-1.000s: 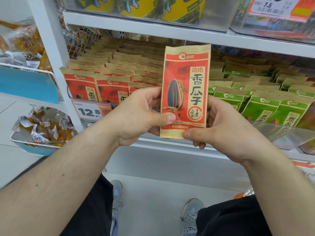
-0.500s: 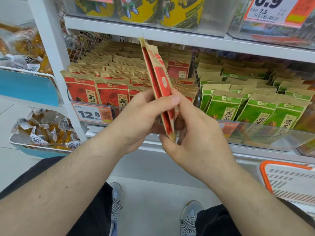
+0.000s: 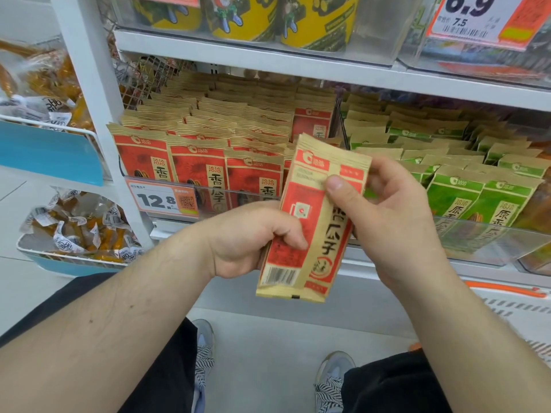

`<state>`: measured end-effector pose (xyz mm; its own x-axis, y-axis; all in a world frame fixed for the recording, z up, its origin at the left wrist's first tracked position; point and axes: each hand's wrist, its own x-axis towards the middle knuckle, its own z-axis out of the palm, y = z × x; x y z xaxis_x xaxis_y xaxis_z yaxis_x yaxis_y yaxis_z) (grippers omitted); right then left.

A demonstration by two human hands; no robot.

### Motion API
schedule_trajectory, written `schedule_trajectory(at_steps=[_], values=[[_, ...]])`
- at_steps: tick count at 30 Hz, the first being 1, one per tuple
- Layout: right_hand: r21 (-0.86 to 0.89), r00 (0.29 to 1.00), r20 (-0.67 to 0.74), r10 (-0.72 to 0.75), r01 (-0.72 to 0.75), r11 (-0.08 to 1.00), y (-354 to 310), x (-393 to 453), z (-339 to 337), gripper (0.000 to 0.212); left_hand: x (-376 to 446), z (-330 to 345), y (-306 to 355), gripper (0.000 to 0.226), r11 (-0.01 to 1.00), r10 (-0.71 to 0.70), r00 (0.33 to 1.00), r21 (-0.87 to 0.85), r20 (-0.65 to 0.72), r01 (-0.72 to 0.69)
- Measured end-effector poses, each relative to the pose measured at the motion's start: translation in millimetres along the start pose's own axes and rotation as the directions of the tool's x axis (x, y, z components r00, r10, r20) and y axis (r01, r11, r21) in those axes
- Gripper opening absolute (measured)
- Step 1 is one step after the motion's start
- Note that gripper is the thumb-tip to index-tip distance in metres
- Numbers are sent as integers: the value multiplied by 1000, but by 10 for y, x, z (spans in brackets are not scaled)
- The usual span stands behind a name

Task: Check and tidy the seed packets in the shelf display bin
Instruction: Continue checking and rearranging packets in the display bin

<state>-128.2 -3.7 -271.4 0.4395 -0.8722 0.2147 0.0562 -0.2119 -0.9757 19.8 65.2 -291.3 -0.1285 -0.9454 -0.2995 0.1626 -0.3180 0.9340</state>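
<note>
We see the shelf display bin [image 3: 298,201] packed with upright red seed packets [image 3: 196,171], and just in front of it both grips pinching one red packet [image 3: 310,222] back-side up: left hand [image 3: 250,239] low edge, right hand [image 3: 387,216] upper edge.

Two hands, left [image 3: 247,236] and right [image 3: 387,216]; one held red packet [image 3: 310,222]; two price tags, near-left [image 3: 162,199] and far-right [image 3: 480,19]; two shoes, left [image 3: 204,353] and right [image 3: 331,380].
</note>
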Motion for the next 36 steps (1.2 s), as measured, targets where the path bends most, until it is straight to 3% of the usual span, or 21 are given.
schedule_trajectory(at_steps=[3, 5, 8, 10, 15, 20, 23, 31, 36], values=[[70, 997, 57, 53, -57, 996, -23, -18, -21, 14, -43, -1, 30, 36, 994, 33, 999, 103, 0, -32], [50, 998, 57, 25, -28, 998, -41, -28, -37, 12, -61, -34, 92, 33, 970, 176, 982, 179, -63, -162], [6, 996, 92, -15, 14, 1000, -72, -59, -17, 12, -77, -49, 192, 26, 921, 390, 883, 93, -262, -379], [-36, 994, 108, -6, 10, 999, -94, -86, 6, 12, -84, -27, 217, 22, 897, 433, 826, 79, -361, -436], [-56, 999, -7, -36, 36, 998, -143, -59, -25, 20, -92, 46, 209, 25, 911, 404, 845, 67, -349, -407], [118, 987, 19, 161, -162, 980, -157, -43, -20, 28, -86, 90, 209, 31, 920, 365, 863, -4, -348, -391], [159, 979, 14, 202, -202, 966, -197, -46, -18, 28, -87, 83, 206, 29, 923, 359, 869, -12, -339, -386], [171, 982, -14, 190, -185, 968, -191, -37, -18, 31, -65, 91, 182, 29, 927, 346, 876, -23, -337, -374], [204, 985, -75, 157, -139, 969, -166, 24, -62, 22, -65, 76, 140, 27, 954, 298, 916, 41, -268, -298]])
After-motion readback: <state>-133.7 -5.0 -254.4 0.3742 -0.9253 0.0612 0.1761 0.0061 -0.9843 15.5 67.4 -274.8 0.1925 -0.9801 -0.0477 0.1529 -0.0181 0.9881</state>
